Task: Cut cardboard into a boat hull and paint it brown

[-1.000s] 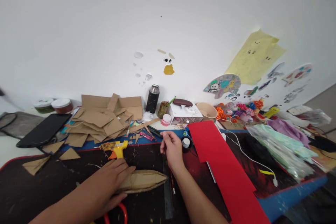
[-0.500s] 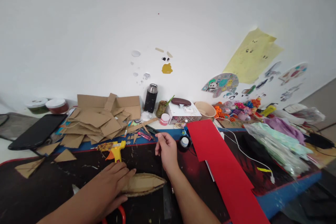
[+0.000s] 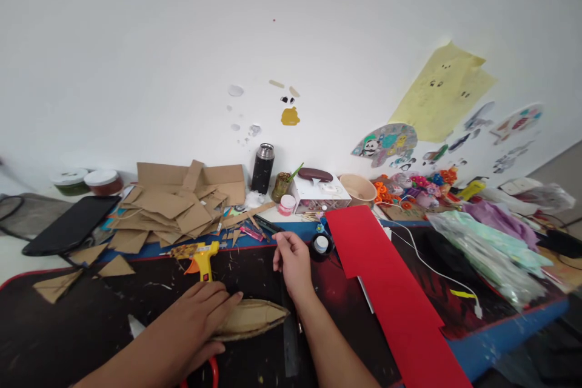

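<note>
right hand (image 3: 293, 262) a little lower, fingers curled inward

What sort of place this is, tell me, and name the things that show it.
Most likely a home craft desk: a heap of cut cardboard pieces, a yellow hot glue gun on the black mat, and paper cutouts stuck on the wall.

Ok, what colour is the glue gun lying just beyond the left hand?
The glue gun is yellow with an orange part near its front. It shows best in the head view.
</note>
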A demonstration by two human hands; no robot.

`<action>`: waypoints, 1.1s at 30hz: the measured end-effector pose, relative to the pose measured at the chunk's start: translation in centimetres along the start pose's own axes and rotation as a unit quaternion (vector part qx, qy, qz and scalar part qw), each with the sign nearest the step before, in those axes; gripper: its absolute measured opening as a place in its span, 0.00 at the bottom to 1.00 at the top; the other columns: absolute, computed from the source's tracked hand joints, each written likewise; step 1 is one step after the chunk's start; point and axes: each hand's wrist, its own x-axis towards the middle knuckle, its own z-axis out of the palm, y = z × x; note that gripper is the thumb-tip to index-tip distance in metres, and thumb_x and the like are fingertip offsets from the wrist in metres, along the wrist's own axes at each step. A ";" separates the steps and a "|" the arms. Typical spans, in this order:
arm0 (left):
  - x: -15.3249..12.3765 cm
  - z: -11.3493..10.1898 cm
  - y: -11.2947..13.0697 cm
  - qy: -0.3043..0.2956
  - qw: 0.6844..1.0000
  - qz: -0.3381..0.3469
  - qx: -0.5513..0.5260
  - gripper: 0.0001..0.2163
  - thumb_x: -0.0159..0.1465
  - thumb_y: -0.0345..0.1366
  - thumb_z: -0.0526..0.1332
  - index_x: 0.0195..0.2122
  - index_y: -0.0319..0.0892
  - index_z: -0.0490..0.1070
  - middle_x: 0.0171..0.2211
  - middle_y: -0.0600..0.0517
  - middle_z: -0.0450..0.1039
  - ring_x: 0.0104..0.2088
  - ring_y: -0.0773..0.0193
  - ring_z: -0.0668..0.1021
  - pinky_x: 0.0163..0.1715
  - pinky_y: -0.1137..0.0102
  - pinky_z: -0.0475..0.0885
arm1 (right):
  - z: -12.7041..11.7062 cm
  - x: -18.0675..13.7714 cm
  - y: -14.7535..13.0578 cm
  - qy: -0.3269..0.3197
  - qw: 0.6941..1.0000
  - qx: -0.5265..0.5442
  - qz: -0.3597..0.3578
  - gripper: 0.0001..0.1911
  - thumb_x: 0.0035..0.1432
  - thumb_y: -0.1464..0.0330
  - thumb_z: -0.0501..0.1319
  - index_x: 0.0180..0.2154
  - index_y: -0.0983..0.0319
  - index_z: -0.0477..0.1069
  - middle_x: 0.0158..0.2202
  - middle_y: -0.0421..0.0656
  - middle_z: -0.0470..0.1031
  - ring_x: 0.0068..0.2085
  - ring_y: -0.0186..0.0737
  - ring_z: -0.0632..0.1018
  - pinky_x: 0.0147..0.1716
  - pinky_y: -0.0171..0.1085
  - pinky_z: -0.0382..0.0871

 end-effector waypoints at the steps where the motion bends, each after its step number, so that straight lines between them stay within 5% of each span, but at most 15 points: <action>1: 0.1 0.1 0.0 -0.004 1.000 -0.002 0.003 0.39 0.62 0.31 0.67 0.75 0.54 0.63 0.62 0.45 0.79 0.64 0.45 0.77 0.68 0.47 0.68 | 0.1 -0.1 0.0 -0.003 1.000 -0.001 -0.002 0.24 0.61 0.46 0.67 0.37 0.62 0.76 0.16 0.32 0.67 0.15 0.30 0.66 0.16 0.29 0.55; 15: 0.4 0.3 0.4 0.033 0.999 -0.019 -0.002 0.36 0.61 0.29 0.68 0.71 0.53 0.69 0.61 0.45 0.80 0.62 0.45 0.79 0.67 0.47 0.71 | 0.9 -0.9 0.1 -0.024 1.000 -0.016 -0.006 0.21 0.61 0.49 0.67 0.35 0.61 0.74 0.16 0.32 0.68 0.15 0.31 0.66 0.16 0.30 0.58; 25: 0.9 -0.8 1.0 -0.009 0.999 -0.038 -0.008 0.35 0.60 0.30 0.68 0.70 0.50 0.71 0.64 0.43 0.79 0.65 0.43 0.78 0.68 0.46 0.70 | 1.3 -1.3 -0.5 -0.038 0.999 -0.023 -0.004 0.22 0.61 0.47 0.66 0.35 0.61 0.75 0.16 0.34 0.69 0.15 0.32 0.67 0.16 0.30 0.57; 29: 0.8 -0.7 0.5 0.015 0.999 -0.034 -0.021 0.35 0.60 0.31 0.69 0.71 0.51 0.70 0.64 0.43 0.79 0.65 0.43 0.78 0.68 0.47 0.70 | -0.7 -1.8 -2.7 -0.010 0.995 -0.093 -0.042 0.23 0.63 0.46 0.65 0.36 0.60 0.76 0.17 0.34 0.68 0.16 0.34 0.66 0.17 0.32 0.57; 33: 0.4 -0.1 -0.3 0.041 0.998 -0.012 -0.040 0.32 0.63 0.33 0.68 0.69 0.53 0.72 0.62 0.45 0.81 0.64 0.45 0.79 0.67 0.51 0.72 | -5.6 -1.6 -5.6 0.062 0.985 -0.139 -0.083 0.23 0.63 0.46 0.66 0.35 0.60 0.77 0.19 0.37 0.69 0.22 0.38 0.69 0.22 0.36 0.61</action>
